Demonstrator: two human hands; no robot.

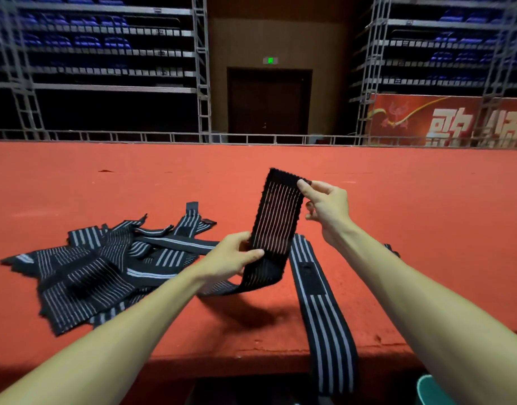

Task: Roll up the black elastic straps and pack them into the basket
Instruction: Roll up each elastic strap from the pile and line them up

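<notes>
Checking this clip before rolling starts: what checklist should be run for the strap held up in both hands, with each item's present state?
1. Top end of the held strap pinched by the right hand: ok.
2. Lower part gripped by the left hand: ok.
3. Held section flat, untwisted: ok.
4. Tail free of the pile: cannot tell, the left forearm hides it.
5. Packing target in view: cannot tell; only a teal object shows at the bottom edge.

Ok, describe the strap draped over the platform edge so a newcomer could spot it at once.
On the red carpeted platform, look right of the tangled pile of straps, just beneath the raised strap. The draped strap lies alone and straight, and only it hangs over the platform's front edge.
</notes>
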